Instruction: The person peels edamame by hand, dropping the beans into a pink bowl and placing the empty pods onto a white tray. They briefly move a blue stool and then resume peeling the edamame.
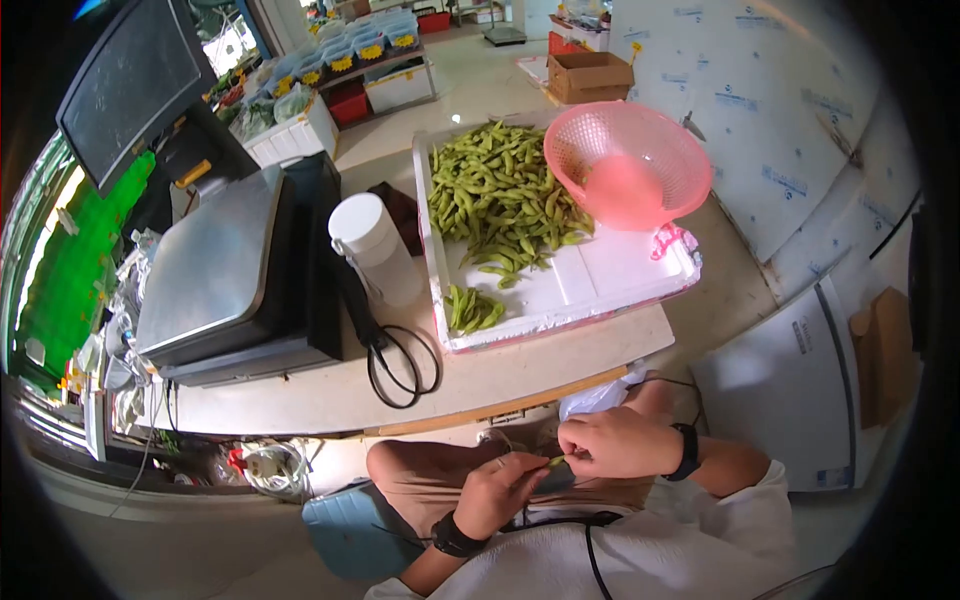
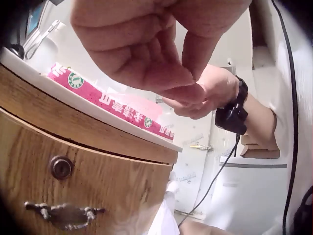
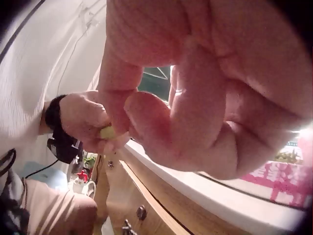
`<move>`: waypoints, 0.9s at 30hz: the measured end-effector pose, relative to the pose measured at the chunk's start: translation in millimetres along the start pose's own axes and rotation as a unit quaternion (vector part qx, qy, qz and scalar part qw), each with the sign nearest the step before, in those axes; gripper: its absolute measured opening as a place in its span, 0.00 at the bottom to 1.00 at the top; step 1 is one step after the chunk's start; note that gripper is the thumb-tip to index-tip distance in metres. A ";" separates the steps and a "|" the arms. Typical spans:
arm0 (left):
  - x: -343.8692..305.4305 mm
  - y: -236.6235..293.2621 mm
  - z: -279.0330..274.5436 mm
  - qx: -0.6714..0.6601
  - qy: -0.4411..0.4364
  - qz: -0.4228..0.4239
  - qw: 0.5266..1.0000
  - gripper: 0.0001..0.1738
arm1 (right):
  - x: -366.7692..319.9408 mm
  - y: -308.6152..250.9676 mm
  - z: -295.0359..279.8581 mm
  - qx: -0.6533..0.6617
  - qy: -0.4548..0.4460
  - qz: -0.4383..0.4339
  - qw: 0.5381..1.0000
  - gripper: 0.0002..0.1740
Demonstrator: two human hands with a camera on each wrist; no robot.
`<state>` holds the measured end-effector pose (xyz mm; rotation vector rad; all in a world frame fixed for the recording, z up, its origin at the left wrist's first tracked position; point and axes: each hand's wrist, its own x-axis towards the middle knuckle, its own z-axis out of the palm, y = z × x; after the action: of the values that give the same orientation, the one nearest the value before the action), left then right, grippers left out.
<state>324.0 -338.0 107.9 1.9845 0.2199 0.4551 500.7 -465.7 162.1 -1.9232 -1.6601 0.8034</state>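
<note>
Over the person's lap, the left hand [image 1: 497, 490] and right hand [image 1: 620, 443] meet fingertip to fingertip. Between them is a small green edamame pod [image 1: 556, 462], its yellow-green end [image 3: 107, 132] showing at the left fingers in the right wrist view. The left thumb and fingers pinch it; the right thumb and forefinger pinch its other end, mostly covered by the fingers. Beyond the hands, on the table, a white foam box [image 1: 575, 275] holds a large heap of edamame pods [image 1: 500, 185] and a smaller pile [image 1: 472, 309] at its near left corner.
A pink colander [image 1: 628, 165] sits on the box's far right corner. Left of the box stand a white lidded bottle [image 1: 375, 245], a looped black cable [image 1: 405, 370] and a scale with a metal plate [image 1: 212, 265]. The wooden drawer front [image 2: 83, 181] lies close by the left hand.
</note>
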 end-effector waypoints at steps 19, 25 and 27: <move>-7.6 -9.7 19.5 -0.134 0.066 -0.186 0.971 0.11 | -8.9 15.2 79.9 0.445 0.156 0.107 0.875 0.07; -2.5 -9.5 25.4 -0.241 0.067 -0.198 0.948 0.11 | -4.9 14.6 78.0 0.509 0.187 0.131 0.830 0.06; -2.4 -9.3 25.9 -0.266 0.069 -0.190 0.943 0.11 | -4.5 16.4 80.5 0.520 0.193 0.117 0.824 0.06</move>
<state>332.9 -356.1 89.0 1.3414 0.5037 0.3548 455.7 -474.6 93.7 -1.3268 -0.4985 1.0231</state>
